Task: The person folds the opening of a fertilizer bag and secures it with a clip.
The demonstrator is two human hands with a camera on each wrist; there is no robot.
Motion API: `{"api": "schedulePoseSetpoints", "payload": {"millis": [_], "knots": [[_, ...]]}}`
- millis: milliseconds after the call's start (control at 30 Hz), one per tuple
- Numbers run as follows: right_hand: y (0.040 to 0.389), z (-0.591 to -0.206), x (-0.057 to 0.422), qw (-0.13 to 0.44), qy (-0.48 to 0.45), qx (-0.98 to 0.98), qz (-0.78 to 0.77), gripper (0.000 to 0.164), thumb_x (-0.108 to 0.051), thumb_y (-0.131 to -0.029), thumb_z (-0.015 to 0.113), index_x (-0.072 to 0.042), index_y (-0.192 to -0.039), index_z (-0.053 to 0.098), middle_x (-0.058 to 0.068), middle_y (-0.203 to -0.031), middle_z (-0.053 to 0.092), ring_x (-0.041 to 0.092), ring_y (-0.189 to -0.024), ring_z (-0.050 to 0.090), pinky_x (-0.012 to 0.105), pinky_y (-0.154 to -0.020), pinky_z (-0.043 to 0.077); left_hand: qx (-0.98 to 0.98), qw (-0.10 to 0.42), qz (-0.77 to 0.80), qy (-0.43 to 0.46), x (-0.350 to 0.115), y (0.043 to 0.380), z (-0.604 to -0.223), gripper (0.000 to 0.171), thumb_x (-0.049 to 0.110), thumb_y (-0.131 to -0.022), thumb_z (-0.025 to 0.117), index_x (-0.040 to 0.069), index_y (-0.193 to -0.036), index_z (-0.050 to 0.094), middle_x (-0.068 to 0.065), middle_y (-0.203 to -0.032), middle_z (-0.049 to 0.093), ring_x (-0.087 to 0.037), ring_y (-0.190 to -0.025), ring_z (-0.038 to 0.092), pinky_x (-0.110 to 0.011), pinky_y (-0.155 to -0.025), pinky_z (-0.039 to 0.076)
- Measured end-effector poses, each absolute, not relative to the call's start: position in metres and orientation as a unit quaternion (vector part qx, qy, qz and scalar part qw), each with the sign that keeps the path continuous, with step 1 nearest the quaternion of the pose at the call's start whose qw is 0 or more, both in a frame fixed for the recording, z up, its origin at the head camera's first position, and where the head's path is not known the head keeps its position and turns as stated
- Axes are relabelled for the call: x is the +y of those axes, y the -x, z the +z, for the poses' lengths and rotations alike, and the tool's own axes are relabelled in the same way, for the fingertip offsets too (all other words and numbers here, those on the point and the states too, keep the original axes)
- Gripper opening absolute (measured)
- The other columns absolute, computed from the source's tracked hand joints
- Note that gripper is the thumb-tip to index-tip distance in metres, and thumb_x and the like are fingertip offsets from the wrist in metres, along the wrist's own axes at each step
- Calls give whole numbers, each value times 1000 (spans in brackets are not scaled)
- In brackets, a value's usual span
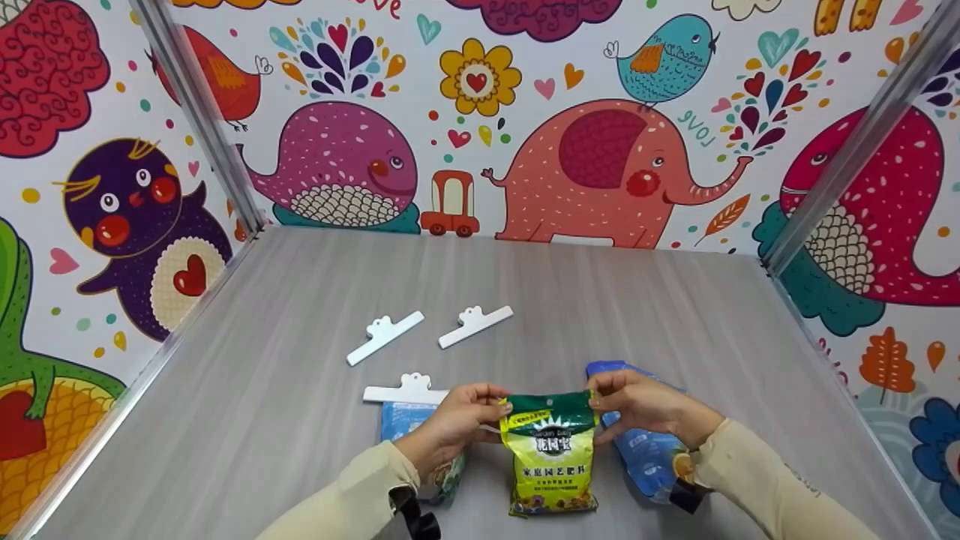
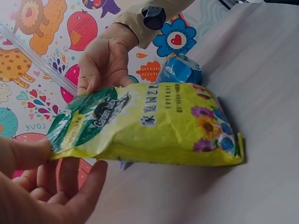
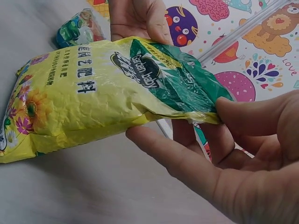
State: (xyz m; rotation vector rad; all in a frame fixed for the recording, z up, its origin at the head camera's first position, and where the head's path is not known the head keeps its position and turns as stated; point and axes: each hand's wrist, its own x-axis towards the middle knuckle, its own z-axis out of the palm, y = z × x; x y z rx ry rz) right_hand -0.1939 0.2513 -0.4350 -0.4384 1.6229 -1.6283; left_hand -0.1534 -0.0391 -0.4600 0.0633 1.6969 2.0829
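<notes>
A yellow and green fertilizer bag (image 1: 553,457) stands upright at the front of the table, its green top edge uppermost. My left hand (image 1: 459,424) pinches the upper left corner of the bag between thumb and fingers. On the other side, my right hand (image 1: 651,405) pinches its upper right corner. Both wrist views show the thumbs pressed on the green end of the bag (image 2: 149,123), flowers printed near its bottom. Behind my left hand is a blue bag (image 1: 401,420), partly hidden, with a white clip (image 1: 412,390) along its top. Another blue bag (image 1: 649,457) lies beneath my right forearm.
Two more white clips, a left one (image 1: 385,337) and a right one (image 1: 475,325), lie on the grey wood-grain table (image 1: 600,300) farther back. Cartoon-printed panels (image 1: 465,150) wall the table at the back and both sides, with metal posts (image 1: 202,112) at the corners.
</notes>
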Motion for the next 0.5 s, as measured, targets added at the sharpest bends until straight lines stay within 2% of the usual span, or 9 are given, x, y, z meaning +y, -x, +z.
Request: {"api": "schedulePoseSetpoints", "payload": {"millis": [500], "knots": [[202, -430, 251, 378, 189, 638, -643, 19, -3, -100, 54, -14, -98, 69, 5, -97, 60, 23, -101, 64, 52, -84, 54, 631, 218, 743, -48, -41, 166, -452, 22, 0, -96, 60, -8, -116, 63, -3, -87, 65, -14, -75, 67, -40, -76, 58]]}}
